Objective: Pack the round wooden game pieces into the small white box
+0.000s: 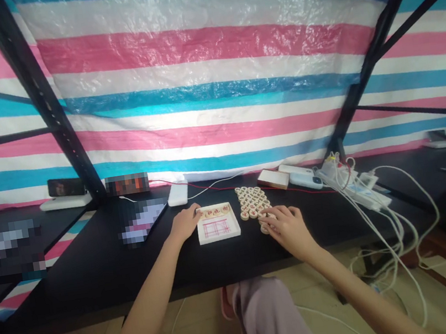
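On the black table a shallow white box (220, 238) holds a row of round xiangqi pieces (217, 211) along its far side. Pink lines are drawn on its floor. My left hand (185, 223) grips the box's far left corner with curled fingers. To the right of the box, more xiangqi pieces (251, 199) with marked tops lie close together in rows. My right hand (288, 227) is over the near end of these rows, its thumb and fingers closed about a piece there. The fingers partly cover that piece and those around it.
A phone (145, 221) lies left of the box, a white power bank (177, 191) behind it. A box lid (274, 178) and a light-coloured phone (305, 180) lie at the back right. White cables tangle around a power strip (361, 191); a red cable crosses the back.
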A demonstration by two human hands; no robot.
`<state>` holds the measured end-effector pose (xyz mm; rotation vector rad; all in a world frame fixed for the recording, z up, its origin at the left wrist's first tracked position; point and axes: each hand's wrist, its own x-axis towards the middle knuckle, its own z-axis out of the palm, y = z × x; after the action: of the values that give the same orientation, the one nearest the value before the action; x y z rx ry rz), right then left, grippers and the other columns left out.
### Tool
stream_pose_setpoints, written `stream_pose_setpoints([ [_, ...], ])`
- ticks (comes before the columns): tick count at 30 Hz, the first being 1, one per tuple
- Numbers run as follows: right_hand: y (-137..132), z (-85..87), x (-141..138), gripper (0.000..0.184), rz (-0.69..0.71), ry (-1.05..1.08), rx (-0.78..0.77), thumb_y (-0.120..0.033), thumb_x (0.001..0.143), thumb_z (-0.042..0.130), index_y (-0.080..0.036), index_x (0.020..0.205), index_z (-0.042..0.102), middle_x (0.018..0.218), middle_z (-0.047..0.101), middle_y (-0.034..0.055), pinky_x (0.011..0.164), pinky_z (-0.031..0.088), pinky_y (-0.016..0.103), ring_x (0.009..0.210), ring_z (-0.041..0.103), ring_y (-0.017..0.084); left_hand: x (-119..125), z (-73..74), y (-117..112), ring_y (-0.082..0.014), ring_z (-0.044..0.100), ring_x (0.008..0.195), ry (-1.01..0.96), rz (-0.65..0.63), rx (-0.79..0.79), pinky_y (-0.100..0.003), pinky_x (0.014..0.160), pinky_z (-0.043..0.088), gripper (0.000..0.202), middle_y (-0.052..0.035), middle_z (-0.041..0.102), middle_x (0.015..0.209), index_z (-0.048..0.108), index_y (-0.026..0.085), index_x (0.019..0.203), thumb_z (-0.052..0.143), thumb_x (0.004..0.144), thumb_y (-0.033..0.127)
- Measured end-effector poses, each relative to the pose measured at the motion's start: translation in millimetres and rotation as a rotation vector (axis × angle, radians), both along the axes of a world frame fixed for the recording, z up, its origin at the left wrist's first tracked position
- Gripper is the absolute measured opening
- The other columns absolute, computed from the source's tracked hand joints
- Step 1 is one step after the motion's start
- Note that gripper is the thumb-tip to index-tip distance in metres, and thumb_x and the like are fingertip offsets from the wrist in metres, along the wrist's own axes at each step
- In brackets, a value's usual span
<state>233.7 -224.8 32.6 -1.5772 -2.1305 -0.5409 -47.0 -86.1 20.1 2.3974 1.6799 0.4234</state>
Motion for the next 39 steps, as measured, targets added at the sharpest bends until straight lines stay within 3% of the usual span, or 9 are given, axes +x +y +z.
stream_pose_setpoints([
  [6,-25.4,-17.5,6.1,0.025,-0.027,-0.051,-0.001,-0.025,0.086,0.049,-0.029,0.108,0.06,0.125,0.053,0.0057,0.086,0.027,0.04,0.112,0.045,0.023,-0.7,-1.3,-0.5,-0.0236,0.058,0.09,0.018,0.022,0.001,-0.03,0.072,0.04,0.035,-0.0057,0.064,0.096,0.052,0.026,0.109,0.025,0.091,0.037],
  [10,-26.9,-24.4,0.0,0.017,0.046,0.037,-0.035,-0.024,0.087,0.049,-0.026,0.098,0.061,0.123,0.056,0.0035,0.087,0.028,0.037,0.113,0.045,0.021,-2.9,-1.4,-1.3,-0.0228,0.058,0.091,-0.005,0.001,-0.003,-0.03,0.072,0.04,0.037,-0.0039,0.064,0.099,0.053,0.027,0.108,0.021,0.091,0.031],
  [15,-22.8,-27.7,-11.8,0.016,0.165,0.211,-0.09,-0.029,0.089,0.048,-0.023,0.082,0.062,0.099,0.067,0.0015,0.08,0.03,0.031,0.091,0.058,0.015,-3.6,-0.7,-2.5,-0.0226,0.058,0.091,-0.022,0.012,0.003,-0.029,0.072,0.04,0.036,-0.0032,0.064,0.099,0.053,0.027,0.107,0.021,0.09,0.03],
  [19,-15.8,-15.1,-24.6,0.018,0.151,0.33,-0.055,-0.035,0.087,0.051,-0.024,0.08,0.064,0.092,0.069,0.0002,0.076,0.03,0.029,0.085,0.058,0.015,-3.5,-2.4,-2.2,-0.0239,0.059,0.089,-0.018,0.01,0.01,-0.031,0.071,0.04,0.036,-0.0044,0.064,0.098,0.053,0.027,0.106,0.022,0.09,0.031],
  [23,7.6,8.4,-50.2,0.021,0.153,0.329,-0.003,-0.039,0.088,0.047,-0.027,0.095,0.064,0.091,0.068,0.0011,0.077,0.029,0.028,0.084,0.056,0.016,-2.7,-4.7,-0.9,-0.0234,0.06,0.088,-0.016,0.008,0.018,-0.03,0.071,0.041,0.035,-0.0042,0.065,0.097,0.053,0.026,0.107,0.023,0.09,0.031],
  [26,39.3,17.4,-77.3,0.02,0.263,0.232,-0.09,-0.038,0.089,0.047,-0.027,0.097,0.062,0.087,0.067,0.0003,0.075,0.026,0.027,0.083,0.055,0.014,-1.9,-3.8,-1.5,-0.0228,0.059,0.09,-0.015,0.026,0.02,-0.03,0.073,0.041,0.034,-0.004,0.065,0.099,0.053,0.026,0.108,0.025,0.09,0.031],
  [32,91.5,9.4,-115.7,0.016,0.396,0.0,-0.26,-0.03,0.082,0.06,-0.022,0.096,0.062,0.088,0.066,0.0034,0.076,0.022,0.03,0.089,0.054,0.017,-2.5,-1.6,-3.5,-0.0214,0.06,0.087,-0.008,0.004,0.017,-0.028,0.07,0.04,0.031,-0.0034,0.065,0.094,0.054,0.026,0.105,0.027,0.09,0.03],
  [36,102.4,5.5,-120.4,0.012,0.415,-0.037,-0.295,-0.031,0.082,0.059,-0.022,0.083,0.067,0.086,0.067,0.0032,0.076,0.022,0.032,0.088,0.052,0.017,-2.4,-4.0,-1.8,-0.0212,0.061,0.083,0.017,0.012,0.033,-0.028,0.068,0.04,0.031,-0.0043,0.065,0.09,0.053,0.025,0.105,0.027,0.09,0.028],
  [39,106.4,4.1,-118.8,0.014,0.449,-0.078,-0.251,-0.028,0.084,0.056,-0.024,0.084,0.069,0.098,0.067,0.003,0.074,0.023,0.033,0.093,0.048,0.018,-1.4,-5.1,-1.0,-0.0222,0.06,0.085,0.022,0.021,0.028,-0.029,0.069,0.04,0.031,-0.0045,0.065,0.091,0.053,0.026,0.105,0.027,0.09,0.028],
])
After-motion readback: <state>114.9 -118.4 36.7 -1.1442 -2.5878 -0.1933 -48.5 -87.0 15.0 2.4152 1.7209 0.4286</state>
